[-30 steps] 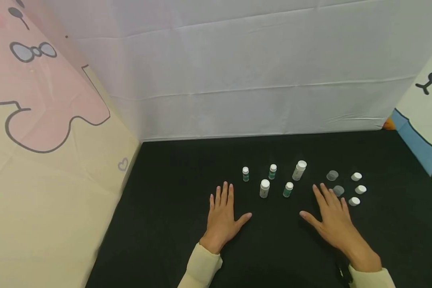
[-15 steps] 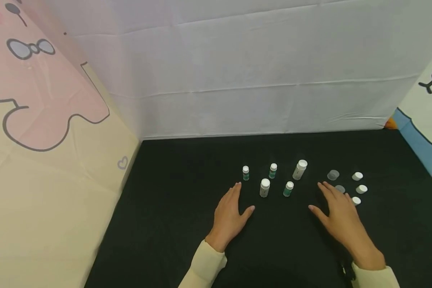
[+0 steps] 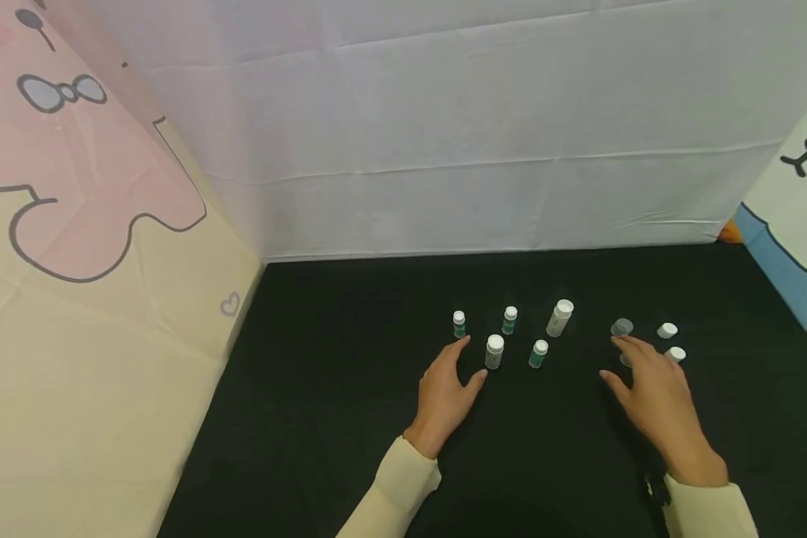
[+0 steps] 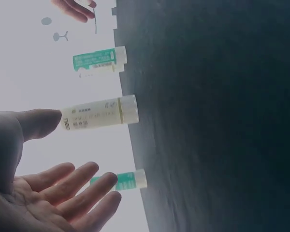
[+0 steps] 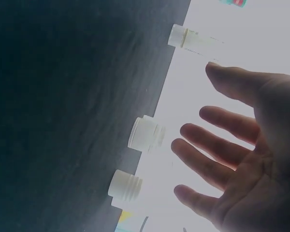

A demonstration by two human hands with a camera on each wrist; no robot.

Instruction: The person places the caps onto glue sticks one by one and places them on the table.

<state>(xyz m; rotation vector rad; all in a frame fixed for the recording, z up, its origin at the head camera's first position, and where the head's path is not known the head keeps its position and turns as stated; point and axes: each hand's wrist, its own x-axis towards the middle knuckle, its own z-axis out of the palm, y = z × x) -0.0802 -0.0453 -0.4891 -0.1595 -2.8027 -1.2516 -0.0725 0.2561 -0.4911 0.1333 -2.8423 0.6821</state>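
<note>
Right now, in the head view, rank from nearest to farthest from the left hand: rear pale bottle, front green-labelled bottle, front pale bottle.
From the left hand:
1. Front pale bottle: just beyond the thumb.
2. Front green-labelled bottle: further right.
3. Rear pale bottle: behind and right.

Bottles (image 3: 494,356), caps (image 3: 667,331) on black table (image 3: 323,388)

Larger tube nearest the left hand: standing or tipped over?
Standing: the larger tube shows its white end uppermost in the head view and rises from the black tabletop in the left wrist view.
</note>
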